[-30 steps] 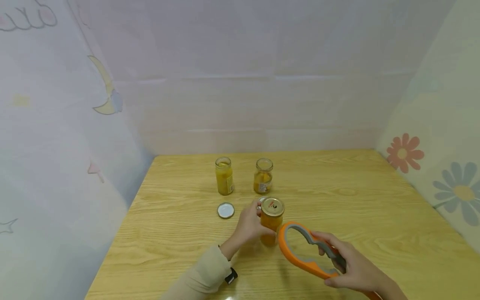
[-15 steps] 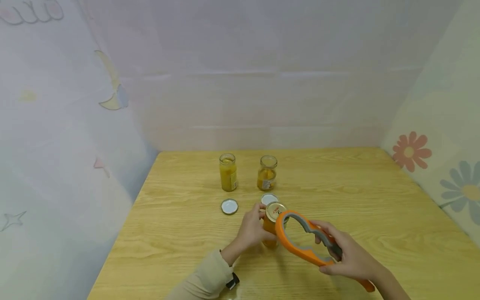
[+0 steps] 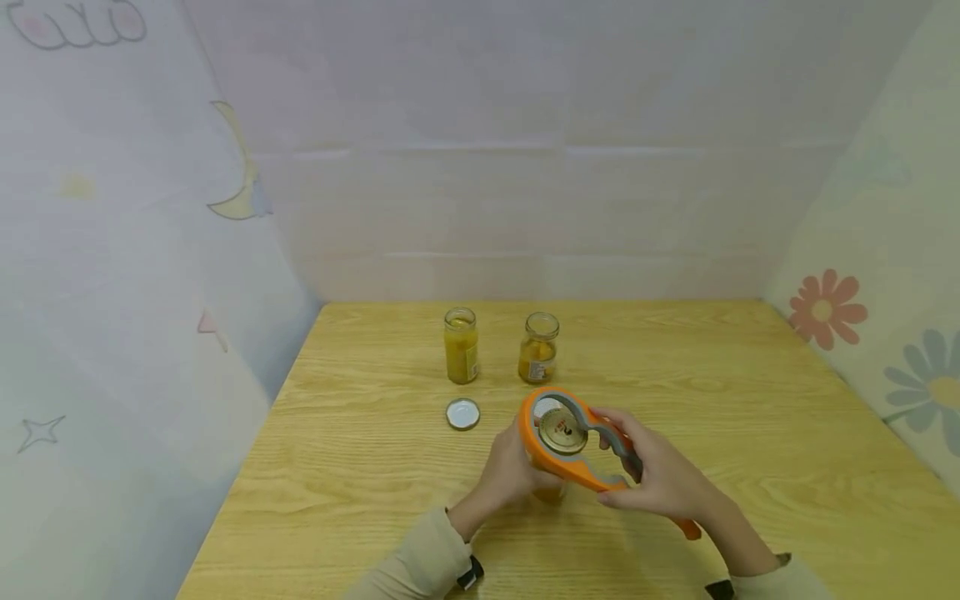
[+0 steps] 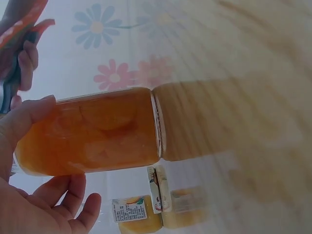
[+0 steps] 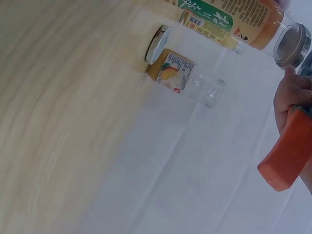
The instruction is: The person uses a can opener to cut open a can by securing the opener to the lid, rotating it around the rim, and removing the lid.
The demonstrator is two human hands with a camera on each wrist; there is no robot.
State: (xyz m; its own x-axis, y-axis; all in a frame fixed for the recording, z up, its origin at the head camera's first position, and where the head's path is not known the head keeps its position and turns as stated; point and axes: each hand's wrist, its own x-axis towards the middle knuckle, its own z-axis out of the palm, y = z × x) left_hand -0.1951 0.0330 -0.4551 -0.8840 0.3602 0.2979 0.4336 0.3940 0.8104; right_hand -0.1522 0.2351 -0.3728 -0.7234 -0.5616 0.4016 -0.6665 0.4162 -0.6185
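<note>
My left hand [image 3: 510, 467] grips a glass jar of orange fruit [image 4: 97, 131] around its side, thumb and fingers on opposite faces. The jar stands upright on the wooden table and has a gold lid [image 3: 562, 431]. In my right hand [image 3: 656, 475] is an orange-and-grey jar opener [image 3: 577, 473], held by its two handles. The opener's loop frames the lid in the head view, tilted over the top of the jar. A green and cream label [image 5: 234, 17] shows on the jar in the right wrist view.
Two lidless glass jars stand toward the back: a taller one with yellow contents [image 3: 461, 354] and a shorter, partly filled one [image 3: 538, 362]. A loose lid [image 3: 462, 414] lies white side up before the taller jar. Another lid [image 3: 546, 407] shows partly behind the opener.
My right hand has moved left and slightly up with the jar opener, bringing its loop from beside the jar to over the lid. My left hand keeps its grip on the jar.
</note>
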